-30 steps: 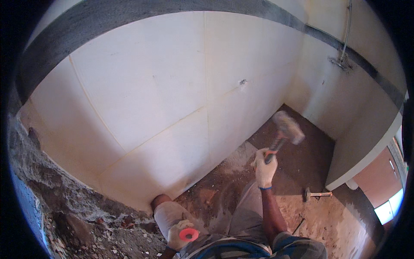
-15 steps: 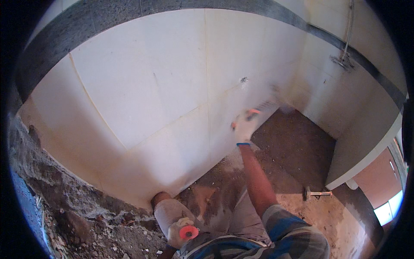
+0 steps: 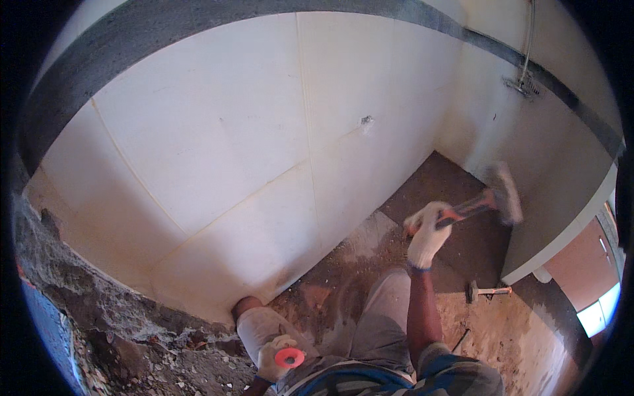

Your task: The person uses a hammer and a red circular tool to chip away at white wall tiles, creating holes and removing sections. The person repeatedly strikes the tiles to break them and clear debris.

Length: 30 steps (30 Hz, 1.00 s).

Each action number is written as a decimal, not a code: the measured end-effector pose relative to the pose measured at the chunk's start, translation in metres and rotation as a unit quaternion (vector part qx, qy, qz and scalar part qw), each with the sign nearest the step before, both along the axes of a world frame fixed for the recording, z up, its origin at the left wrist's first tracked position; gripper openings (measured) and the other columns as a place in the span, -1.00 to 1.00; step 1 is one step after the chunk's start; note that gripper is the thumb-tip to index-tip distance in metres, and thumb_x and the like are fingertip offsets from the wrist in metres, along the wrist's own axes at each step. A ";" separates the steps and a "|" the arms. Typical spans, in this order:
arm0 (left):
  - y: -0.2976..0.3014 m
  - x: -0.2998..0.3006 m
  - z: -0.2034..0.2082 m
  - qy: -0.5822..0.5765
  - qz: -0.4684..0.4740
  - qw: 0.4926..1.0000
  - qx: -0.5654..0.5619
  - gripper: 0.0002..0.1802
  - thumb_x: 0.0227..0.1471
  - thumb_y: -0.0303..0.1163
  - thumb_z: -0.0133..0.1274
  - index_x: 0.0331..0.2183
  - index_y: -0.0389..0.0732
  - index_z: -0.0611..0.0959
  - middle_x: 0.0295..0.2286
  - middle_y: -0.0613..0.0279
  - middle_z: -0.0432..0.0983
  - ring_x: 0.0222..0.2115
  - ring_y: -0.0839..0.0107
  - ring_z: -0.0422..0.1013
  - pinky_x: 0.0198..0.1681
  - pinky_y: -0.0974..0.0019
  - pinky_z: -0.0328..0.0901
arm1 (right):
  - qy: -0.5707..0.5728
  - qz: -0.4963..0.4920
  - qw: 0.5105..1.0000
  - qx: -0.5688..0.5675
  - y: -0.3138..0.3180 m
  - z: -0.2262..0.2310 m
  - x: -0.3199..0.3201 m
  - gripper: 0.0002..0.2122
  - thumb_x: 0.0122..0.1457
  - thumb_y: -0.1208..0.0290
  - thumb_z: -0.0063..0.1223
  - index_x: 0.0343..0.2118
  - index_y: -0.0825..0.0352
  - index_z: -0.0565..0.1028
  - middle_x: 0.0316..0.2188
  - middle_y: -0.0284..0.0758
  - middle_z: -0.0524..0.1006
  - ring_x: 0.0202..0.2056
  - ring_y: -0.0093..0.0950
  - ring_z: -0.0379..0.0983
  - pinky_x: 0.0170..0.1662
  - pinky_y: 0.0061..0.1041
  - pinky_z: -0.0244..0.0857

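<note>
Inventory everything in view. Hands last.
large hammer: 1, orange-black handle, right hand
tool: 1, round red end, left hand
small hammer: 1, orange handle, floor
rod: 1, dark, floor, right
main wall: 1, white, ahead
chipped spot: 1, grey, main wall
band: 1, dark grey, top
pipe: 1, grey, upper right
partition: 1, pale, right
panel: 1, brown, far right
rubble: uncounted, grey, lower left
legs: 2, grey trousers, below
left hand: 1, pale glove, lower centre
right hand: 1, pale glove, centre right
</note>
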<state>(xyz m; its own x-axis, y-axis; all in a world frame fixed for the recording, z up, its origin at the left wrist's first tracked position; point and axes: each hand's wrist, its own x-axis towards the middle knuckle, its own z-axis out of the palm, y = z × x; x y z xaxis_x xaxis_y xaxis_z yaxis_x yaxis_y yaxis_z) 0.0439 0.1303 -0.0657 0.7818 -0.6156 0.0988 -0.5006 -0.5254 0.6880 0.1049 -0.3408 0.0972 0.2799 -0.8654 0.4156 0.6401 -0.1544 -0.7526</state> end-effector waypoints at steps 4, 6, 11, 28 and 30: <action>0.007 0.003 -0.021 -0.013 -0.017 1.000 0.009 -0.58 -0.05 -0.23 0.47 -0.12 -0.08 0.76 -0.04 0.06 0.66 -0.04 0.06 0.62 -0.02 0.07 0.51 | -0.264 -0.097 0.952 -0.118 -0.025 0.092 0.023 -0.83 0.51 0.33 0.07 -0.19 0.19 0.32 -0.59 -0.42 0.35 -0.60 -0.49 0.35 -0.56 -0.36 0.32; 0.011 0.002 -0.038 -0.020 -0.014 1.000 0.008 -0.57 -0.04 -0.18 0.46 -0.11 -0.06 0.76 -0.03 0.10 0.67 -0.03 0.08 0.61 -0.02 0.07 0.51 | -0.346 -0.126 0.924 -0.104 -0.030 0.111 0.038 -0.82 0.51 0.31 0.08 -0.18 0.18 0.30 -0.58 -0.41 0.36 -0.58 -0.47 0.38 -0.52 -0.37 0.36; 0.013 -0.002 -0.064 0.219 0.044 0.951 -0.213 -0.55 -0.05 -0.11 0.45 -0.11 -0.01 0.75 -0.01 0.20 0.67 -0.01 0.11 0.61 0.02 0.07 0.48 | -0.034 0.019 0.996 0.085 0.001 0.023 0.135 -0.78 0.43 0.27 0.13 -0.07 0.26 0.39 -0.52 -0.32 0.48 -0.52 -0.47 0.45 -0.45 -0.31 0.43; 0.010 -0.002 -0.047 0.177 0.027 0.979 -0.096 -0.54 -0.03 -0.21 0.43 -0.06 -0.06 0.72 0.01 0.10 0.63 0.04 0.01 0.57 0.09 -0.02 0.49 | 0.202 0.024 0.975 0.093 0.057 -0.070 -0.024 -0.84 0.42 0.43 0.17 -0.30 0.27 0.42 -0.55 -0.44 0.45 -0.61 -0.60 0.35 -0.53 -0.49 0.33; 0.018 -0.001 -0.052 0.101 -0.006 0.995 -0.016 -0.57 0.02 -0.22 0.40 -0.06 -0.09 0.72 0.03 0.10 0.61 0.06 0.04 0.55 0.12 -0.01 0.48 | 0.020 0.000 0.999 -0.041 0.044 -0.018 -0.018 -0.85 0.46 0.44 0.12 -0.28 0.24 0.41 -0.53 -0.42 0.45 -0.59 -0.57 0.38 -0.51 -0.42 0.39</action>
<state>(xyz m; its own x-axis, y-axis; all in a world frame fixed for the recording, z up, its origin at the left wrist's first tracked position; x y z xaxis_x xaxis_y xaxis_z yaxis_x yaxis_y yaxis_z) 0.0433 0.1485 -0.1173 0.7802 -0.6244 -0.0392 -0.3571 -0.4960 0.7915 0.0868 -0.2969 0.0790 0.2965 -0.8288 0.4745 0.6101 -0.2178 -0.7618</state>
